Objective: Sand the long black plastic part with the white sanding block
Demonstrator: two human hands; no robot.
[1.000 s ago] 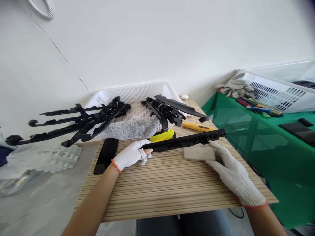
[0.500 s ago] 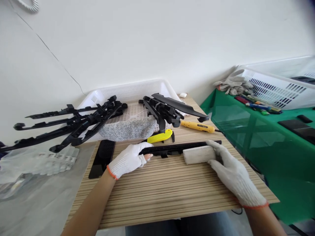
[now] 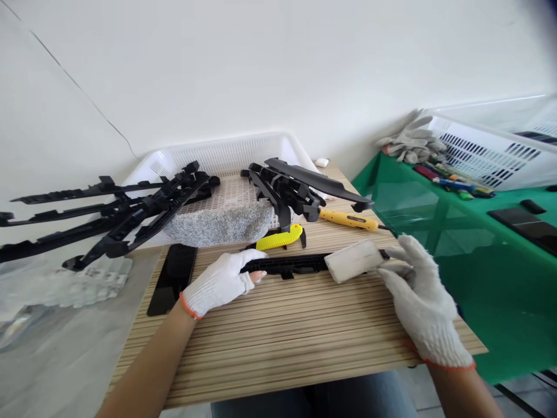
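Note:
In the head view, my left hand [image 3: 220, 283], in a white knitted glove with a bare thumb tip showing, grips the left end of a long, narrow black plastic strip [image 3: 287, 265]. The strip lies crosswise over the table, its clips facing me. A whitish rectangular block [image 3: 353, 261] covers part of the strip towards its right end. At the block's right edge, my right hand [image 3: 420, 296], also gloved, holds it between thumb and fingers. Just behind the strip lies a yellow utility knife [image 3: 279, 238]. A black phone [image 3: 173, 278] rests left of my left hand.
Behind stands a white plastic basket [image 3: 226, 152] with black plastic trims [image 3: 143, 212] jutting out and a grey cloth [image 3: 217, 225] over its front. A yellow-handled tool [image 3: 348, 219] lies to the right. On the green-covered table [image 3: 404, 197] are gloves [image 3: 411, 142], pens [image 3: 456, 181] and another basket [image 3: 487, 151].
The block in my right hand has tilted, its right end rising. My right hand has turned and its fingers have lifted off the strip. The camera view has shifted slightly.

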